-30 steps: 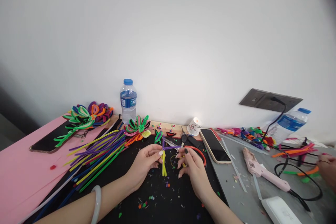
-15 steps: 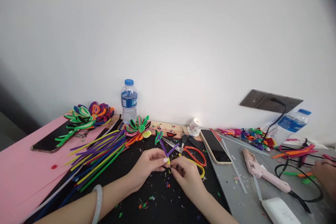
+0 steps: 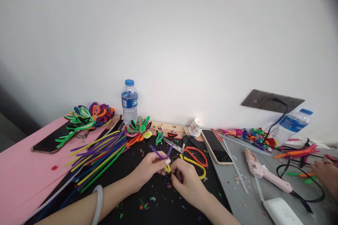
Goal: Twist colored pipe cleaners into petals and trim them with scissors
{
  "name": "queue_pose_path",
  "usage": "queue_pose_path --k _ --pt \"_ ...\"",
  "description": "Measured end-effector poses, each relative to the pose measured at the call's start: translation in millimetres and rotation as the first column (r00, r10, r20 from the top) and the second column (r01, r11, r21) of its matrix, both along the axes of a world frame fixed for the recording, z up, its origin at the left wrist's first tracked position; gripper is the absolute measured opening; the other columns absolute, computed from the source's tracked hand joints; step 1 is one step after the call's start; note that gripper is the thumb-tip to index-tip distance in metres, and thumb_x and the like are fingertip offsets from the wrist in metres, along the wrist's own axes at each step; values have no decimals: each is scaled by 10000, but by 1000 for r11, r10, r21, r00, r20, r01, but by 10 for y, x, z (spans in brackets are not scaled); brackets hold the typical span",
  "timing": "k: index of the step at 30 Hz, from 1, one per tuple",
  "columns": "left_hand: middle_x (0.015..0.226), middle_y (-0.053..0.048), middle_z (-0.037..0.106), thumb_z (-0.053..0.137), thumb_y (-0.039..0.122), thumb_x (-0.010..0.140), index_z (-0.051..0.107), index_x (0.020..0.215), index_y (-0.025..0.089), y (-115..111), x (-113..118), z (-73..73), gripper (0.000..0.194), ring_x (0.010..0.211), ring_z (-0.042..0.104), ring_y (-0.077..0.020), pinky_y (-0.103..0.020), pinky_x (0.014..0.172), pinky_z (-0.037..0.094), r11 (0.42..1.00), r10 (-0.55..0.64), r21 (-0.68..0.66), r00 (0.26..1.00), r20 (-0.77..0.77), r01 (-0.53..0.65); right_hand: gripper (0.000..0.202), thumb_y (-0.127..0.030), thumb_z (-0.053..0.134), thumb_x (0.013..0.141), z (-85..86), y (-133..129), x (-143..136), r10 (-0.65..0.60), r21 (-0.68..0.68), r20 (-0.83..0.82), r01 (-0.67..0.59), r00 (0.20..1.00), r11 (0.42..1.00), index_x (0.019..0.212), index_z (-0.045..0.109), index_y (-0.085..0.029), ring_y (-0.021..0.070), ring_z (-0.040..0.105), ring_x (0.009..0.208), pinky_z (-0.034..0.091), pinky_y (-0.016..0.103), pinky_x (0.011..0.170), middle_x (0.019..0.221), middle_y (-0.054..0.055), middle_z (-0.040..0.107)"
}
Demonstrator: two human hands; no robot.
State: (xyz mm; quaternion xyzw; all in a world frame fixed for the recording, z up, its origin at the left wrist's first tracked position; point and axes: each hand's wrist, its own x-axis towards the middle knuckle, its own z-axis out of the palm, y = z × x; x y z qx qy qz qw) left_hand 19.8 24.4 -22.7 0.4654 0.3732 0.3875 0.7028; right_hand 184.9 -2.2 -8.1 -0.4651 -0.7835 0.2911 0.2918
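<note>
Pipe cleaners (image 3: pixel 168 169), purple and yellow, were over the black worktop (image 3: pixel 158 213), pinched in my left hand (image 3: pixel 151 169); right hand (image 3: pixel 187 178) close beside, couldn't tell if gripping. Figured light, soft, bendy; best held at the yellow part.

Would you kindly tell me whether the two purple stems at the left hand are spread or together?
Spread: the purple stems form an open V, with a gap showing between their tips.
</note>
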Motion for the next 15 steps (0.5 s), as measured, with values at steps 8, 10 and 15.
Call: queue_pose_path --k 8,10,15 --pt "598 45 542 652 349 670 514 745 148 8 18 -28 255 581 546 -111 -249 596 476 997 80 8 997 -23 -80 185 -31 415 667 10 7 1 -19 -103 -33 16 999 995 686 501 -193 88 388 470 260 199 453 542 -54 418" --pt "573 49 534 632 355 687 496 725 151 8 24 -23 248 557 543 -110 -248 579 475 995 93 33 994 -51 -91 186 -37 409 682 4 11 6 -24 -151 -60 15 998 988 715 503 -194 91 403 468 263 200 455 534 -55 451" --pt "511 56 499 584 373 715 469 677 162 11 24 -7 243 504 522 -119 -251 537 455 977 163 157 978 -127 -143 167 -85 407 742 -17 27 21 -43 -189 -104 22 994 982 776 529 -193 102 411 457 278 212 470 506 -55 482"
